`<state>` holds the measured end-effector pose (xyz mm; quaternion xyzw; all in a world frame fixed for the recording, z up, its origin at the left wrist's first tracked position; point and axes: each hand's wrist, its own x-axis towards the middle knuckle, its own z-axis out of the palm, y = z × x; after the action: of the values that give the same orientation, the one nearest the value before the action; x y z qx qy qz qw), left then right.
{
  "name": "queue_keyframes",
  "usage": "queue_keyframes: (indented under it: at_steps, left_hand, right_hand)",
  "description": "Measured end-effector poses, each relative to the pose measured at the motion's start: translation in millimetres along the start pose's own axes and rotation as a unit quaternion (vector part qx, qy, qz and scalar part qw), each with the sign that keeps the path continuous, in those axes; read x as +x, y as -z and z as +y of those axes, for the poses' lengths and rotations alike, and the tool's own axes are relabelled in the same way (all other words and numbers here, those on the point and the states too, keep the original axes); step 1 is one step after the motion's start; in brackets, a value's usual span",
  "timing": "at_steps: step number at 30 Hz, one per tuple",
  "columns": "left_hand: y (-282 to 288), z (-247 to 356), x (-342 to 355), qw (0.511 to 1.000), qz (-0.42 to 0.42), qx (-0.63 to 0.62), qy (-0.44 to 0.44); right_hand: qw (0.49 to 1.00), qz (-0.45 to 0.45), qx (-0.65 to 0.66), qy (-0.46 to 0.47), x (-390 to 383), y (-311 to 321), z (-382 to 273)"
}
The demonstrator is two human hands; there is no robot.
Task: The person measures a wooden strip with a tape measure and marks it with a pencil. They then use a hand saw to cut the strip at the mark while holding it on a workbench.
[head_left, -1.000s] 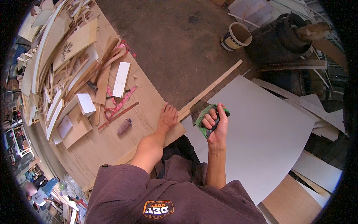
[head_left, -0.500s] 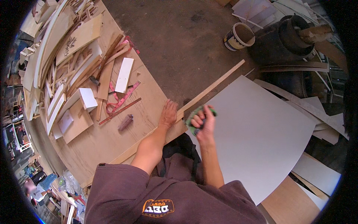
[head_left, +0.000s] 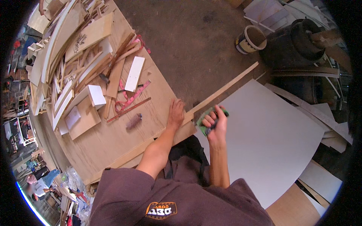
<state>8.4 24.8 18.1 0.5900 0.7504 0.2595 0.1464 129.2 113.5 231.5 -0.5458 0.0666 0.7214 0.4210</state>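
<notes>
My left hand (head_left: 176,113) presses flat, fingers stretched, over a long thin wooden strip (head_left: 226,88) at the edge of the plywood table (head_left: 158,90). The strip runs along the table's near edge and sticks out past the corner to the upper right. Just beyond that corner, my right hand (head_left: 217,122) is closed round the green-and-black handle of a handsaw (head_left: 205,130), held beside the strip. The saw's blade hardly shows, so I cannot tell whether it touches the wood.
On the table lie a brown roll (head_left: 134,122), a pink measuring tape (head_left: 128,101), a white board (head_left: 135,74) and a pile of wood offcuts (head_left: 75,71). A large white panel (head_left: 260,139) is at my right. A bucket (head_left: 250,40) stands on the floor beyond.
The whole view has shifted, so the scene sits slightly farther right. My left hand stays on the strip, and the right hand still grips the saw beside it, with little relative movement.
</notes>
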Motion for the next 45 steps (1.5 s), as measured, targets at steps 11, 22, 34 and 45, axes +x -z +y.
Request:
queue_keyframes:
  at_steps: [11,22,34,45]
  left_hand:
    - [1.2,11.0,1.7,1.0,0.014,-0.015,-0.003]
    - [7.5,6.1,-9.3,0.994,0.003,-0.016,-0.108]
    - [-1.6,-14.9,-24.4,0.988,-0.026,-0.035,-0.151]
    - [43.0,-11.5,-7.3,0.996,0.051,-0.033,0.061]
  right_hand:
    - [0.986,-0.122,0.111,-0.002,19.7,24.8,-34.3]
    - [0.993,-0.071,0.076,0.055,47.5,45.4,-22.2]
    - [0.969,-0.115,0.022,0.218,12.9,20.6,-57.3]
    - [0.97,-0.076,-0.154,0.173,-35.1,49.7,-28.4]
